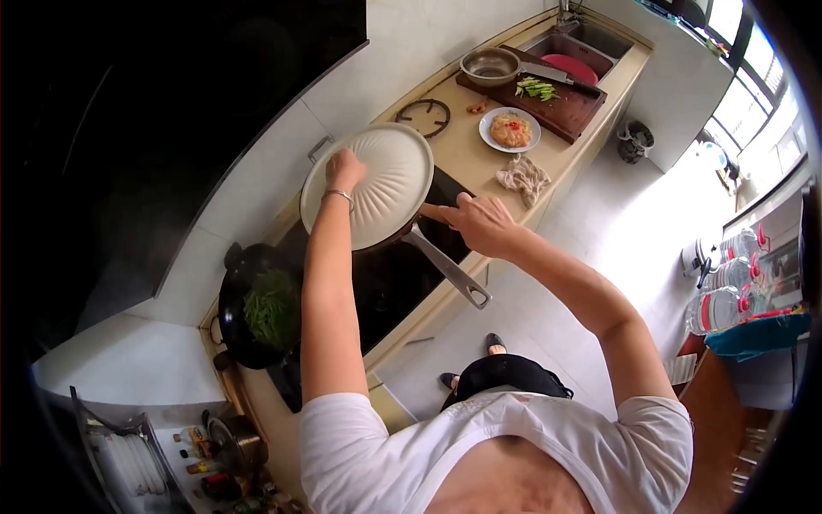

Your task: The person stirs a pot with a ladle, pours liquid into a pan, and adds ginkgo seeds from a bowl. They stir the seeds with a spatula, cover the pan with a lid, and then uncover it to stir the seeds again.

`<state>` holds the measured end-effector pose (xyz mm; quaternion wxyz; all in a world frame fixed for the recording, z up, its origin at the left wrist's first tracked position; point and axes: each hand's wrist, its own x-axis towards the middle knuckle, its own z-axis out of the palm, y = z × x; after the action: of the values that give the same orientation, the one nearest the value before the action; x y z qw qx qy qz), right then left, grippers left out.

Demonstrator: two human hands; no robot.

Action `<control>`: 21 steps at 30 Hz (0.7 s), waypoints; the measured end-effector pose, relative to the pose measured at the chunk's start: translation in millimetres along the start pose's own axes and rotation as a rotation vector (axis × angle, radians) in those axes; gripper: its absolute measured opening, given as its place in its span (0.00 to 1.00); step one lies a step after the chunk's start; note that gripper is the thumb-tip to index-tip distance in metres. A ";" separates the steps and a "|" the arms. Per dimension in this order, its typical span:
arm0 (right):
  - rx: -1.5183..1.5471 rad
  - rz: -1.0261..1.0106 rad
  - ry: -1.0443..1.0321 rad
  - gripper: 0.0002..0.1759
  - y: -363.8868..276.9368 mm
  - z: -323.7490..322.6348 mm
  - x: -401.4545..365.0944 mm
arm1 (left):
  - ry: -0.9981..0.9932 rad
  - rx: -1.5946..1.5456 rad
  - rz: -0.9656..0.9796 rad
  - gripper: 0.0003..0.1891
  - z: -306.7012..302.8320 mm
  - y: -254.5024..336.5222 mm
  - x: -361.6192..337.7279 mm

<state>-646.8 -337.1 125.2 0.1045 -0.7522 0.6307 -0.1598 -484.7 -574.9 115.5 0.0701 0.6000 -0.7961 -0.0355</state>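
Note:
My left hand [345, 171] is closed at the middle of a cream pan lid [390, 176] with ribbed markings; the knob is hidden under my fingers. The lid covers most of a pan whose steel handle [447, 267] points toward my body, over the black cooktop [390, 300]. My right hand [481, 224] is just above that handle, its index finger stretched out to the lid's near edge and the other fingers loosely curled. To the left, a black wok [235, 304] holds green leafy vegetables [272, 310].
Right of the cooktop lie a crumpled cloth [523, 178], a plate [488, 137] of raw meat, and a burner grate [443, 120]. Farther back, a cutting board [582, 116] bears chopped greens [537, 87], a knife [556, 75] and a steel bowl [491, 64], beside the sink [599, 43].

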 end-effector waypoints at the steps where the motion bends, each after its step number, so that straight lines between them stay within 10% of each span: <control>1: 0.005 -0.002 -0.003 0.16 -0.3 -1.7 0.7 | -0.024 0.003 -0.011 0.11 -0.1 -0.9 1.3; 7: -0.072 -0.038 -0.100 0.32 0.7 -2.9 8.1 | -0.033 0.008 -0.024 0.12 3.0 -5.2 4.7; 21: 0.016 -0.068 0.000 0.17 -4.8 -10.1 10.4 | 0.167 -0.198 -0.121 0.25 18.6 -4.9 -14.2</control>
<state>-644.6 -346.0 137.4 0.1052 -0.7724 0.6034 -0.1682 -479.1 -563.1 95.5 0.1929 0.6380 -0.7424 -0.0678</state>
